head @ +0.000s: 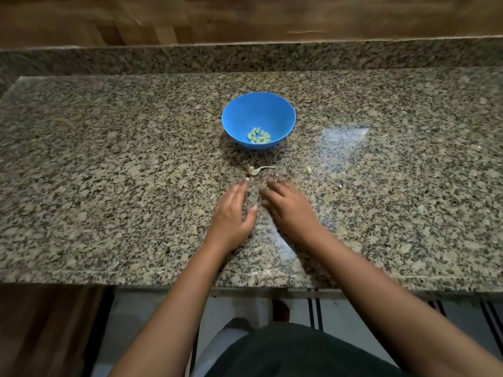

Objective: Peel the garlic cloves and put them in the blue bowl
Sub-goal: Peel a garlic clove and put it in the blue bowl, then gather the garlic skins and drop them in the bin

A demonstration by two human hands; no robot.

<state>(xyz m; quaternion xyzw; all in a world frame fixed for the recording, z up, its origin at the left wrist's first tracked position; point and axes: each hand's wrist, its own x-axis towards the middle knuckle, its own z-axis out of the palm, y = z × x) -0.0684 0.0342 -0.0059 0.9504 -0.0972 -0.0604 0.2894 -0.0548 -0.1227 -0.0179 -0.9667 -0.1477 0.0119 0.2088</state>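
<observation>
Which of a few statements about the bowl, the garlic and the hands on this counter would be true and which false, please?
1. The blue bowl holds several peeled cloves. True.
2. The left hand has its grip on the bowl's rim. False: it is open with straight fingers, nearer the person and apart from the bowl.
3. A stem scrap lies on the counter between the bowl and the hands. True.
4. The bowl lies tipped on its side. False: it stands upright.
5. The right hand is inside the bowl. False: it is beside the left hand, short of the bowl.
</observation>
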